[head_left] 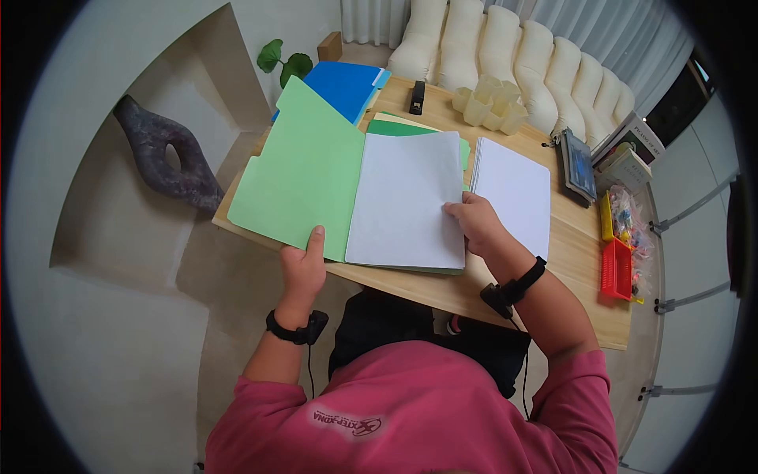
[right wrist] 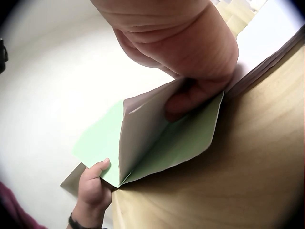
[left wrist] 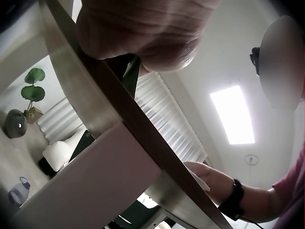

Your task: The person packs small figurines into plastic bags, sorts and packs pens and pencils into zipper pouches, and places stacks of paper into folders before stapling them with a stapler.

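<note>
A light green folder lies spread at the table's front edge, its left cover raised at a slant. The left hand grips that cover's lower edge, thumb on top. White sheets rest on the folder's right half. The right hand pinches their right edge, thumb on top; in the right wrist view its fingers are under the sheets, lifting them off the green cover. In the left wrist view the left hand is at the table edge, its fingertips hidden.
Another white stack lies right of the folder. Behind are blue folders, a darker green folder, a black stapler and a cream holder. At the right stand a tablet-like object, books, and yellow and red baskets.
</note>
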`<action>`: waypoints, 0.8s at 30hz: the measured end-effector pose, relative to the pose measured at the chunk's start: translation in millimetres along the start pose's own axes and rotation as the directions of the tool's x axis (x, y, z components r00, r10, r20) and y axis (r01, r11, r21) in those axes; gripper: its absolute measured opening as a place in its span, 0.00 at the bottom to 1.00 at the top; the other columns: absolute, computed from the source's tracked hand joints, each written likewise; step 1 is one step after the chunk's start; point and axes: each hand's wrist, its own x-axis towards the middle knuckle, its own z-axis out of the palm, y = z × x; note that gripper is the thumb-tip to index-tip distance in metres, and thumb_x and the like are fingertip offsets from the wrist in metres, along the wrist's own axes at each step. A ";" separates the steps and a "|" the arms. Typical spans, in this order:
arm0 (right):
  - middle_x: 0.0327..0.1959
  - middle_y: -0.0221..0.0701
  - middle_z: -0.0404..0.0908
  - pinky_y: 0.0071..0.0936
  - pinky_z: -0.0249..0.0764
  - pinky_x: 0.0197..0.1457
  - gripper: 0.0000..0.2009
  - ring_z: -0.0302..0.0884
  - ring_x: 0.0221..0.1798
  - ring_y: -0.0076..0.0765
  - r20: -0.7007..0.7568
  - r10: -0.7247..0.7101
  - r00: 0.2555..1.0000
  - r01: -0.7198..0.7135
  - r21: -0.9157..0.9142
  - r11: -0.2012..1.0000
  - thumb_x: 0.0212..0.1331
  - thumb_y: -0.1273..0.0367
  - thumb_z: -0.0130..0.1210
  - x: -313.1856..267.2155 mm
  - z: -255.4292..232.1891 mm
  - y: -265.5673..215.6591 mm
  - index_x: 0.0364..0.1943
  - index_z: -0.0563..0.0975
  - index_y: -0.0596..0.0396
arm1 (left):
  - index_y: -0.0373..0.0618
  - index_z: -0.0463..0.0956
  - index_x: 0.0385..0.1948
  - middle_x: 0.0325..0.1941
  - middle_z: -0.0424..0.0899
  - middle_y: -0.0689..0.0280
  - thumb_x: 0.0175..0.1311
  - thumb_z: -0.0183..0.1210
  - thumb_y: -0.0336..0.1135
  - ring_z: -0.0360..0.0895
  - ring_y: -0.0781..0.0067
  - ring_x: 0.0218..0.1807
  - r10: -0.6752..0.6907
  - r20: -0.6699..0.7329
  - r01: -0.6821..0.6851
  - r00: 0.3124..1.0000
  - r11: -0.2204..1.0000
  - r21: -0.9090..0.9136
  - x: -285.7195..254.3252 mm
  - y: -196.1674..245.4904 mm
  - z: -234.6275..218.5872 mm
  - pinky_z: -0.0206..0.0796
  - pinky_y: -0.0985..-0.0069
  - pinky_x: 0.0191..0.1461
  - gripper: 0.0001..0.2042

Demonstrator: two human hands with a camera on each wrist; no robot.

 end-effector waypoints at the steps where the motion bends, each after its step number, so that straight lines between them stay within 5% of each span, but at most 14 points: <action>1: 0.48 0.40 0.86 0.37 0.85 0.48 0.15 0.87 0.44 0.36 0.003 -0.003 1.000 0.003 -0.005 1.000 0.75 0.74 0.56 -0.1 0.3 0.2 0.60 0.78 0.68 | 0.28 0.82 0.55 0.51 0.90 0.62 0.81 0.59 0.29 0.82 0.75 0.52 -0.002 0.000 0.002 1.000 1.000 0.001 -0.1 0.1 -0.5 0.73 0.72 0.60 0.12; 10: 0.46 0.39 0.86 0.36 0.83 0.46 0.15 0.85 0.42 0.34 -0.003 -0.033 0.999 0.033 -0.073 0.997 0.73 0.72 0.58 10.0 0.6 8.4 0.59 0.79 0.67 | 0.28 0.81 0.56 0.52 0.90 0.62 0.81 0.59 0.30 0.81 0.74 0.53 0.007 0.001 -0.007 1.000 1.000 0.011 -0.4 -5.6 -1.0 0.73 0.72 0.61 0.13; 12: 0.47 0.39 0.86 0.36 0.83 0.46 0.16 0.85 0.42 0.34 0.019 -0.032 0.999 0.033 -0.085 0.996 0.73 0.72 0.59 15.0 -2.7 10.1 0.59 0.79 0.67 | 0.30 0.79 0.60 0.60 0.86 0.62 0.80 0.59 0.28 0.80 0.73 0.61 -0.056 0.055 0.055 0.997 0.998 0.015 -1.5 -6.5 -4.9 0.70 0.71 0.68 0.14; 20: 0.49 0.40 0.86 0.37 0.85 0.48 0.19 0.88 0.45 0.38 0.096 0.027 0.995 -0.020 -0.071 0.997 0.72 0.69 0.61 -19.0 4.9 -18.1 0.60 0.77 0.68 | 0.29 0.81 0.56 0.53 0.89 0.62 0.81 0.58 0.29 0.81 0.75 0.54 0.004 0.011 -0.004 1.000 1.000 -0.002 0.1 -2.6 0.2 0.72 0.72 0.62 0.12; 24: 0.48 0.43 0.85 0.40 0.86 0.47 0.24 0.89 0.43 0.40 0.105 0.035 0.994 0.005 -0.359 0.933 0.72 0.63 0.62 -32.9 4.0 -36.5 0.62 0.75 0.69 | 0.29 0.81 0.56 0.53 0.89 0.63 0.81 0.58 0.29 0.80 0.75 0.54 -0.004 0.016 0.004 1.000 1.000 -0.027 -0.6 -3.1 0.0 0.72 0.73 0.62 0.12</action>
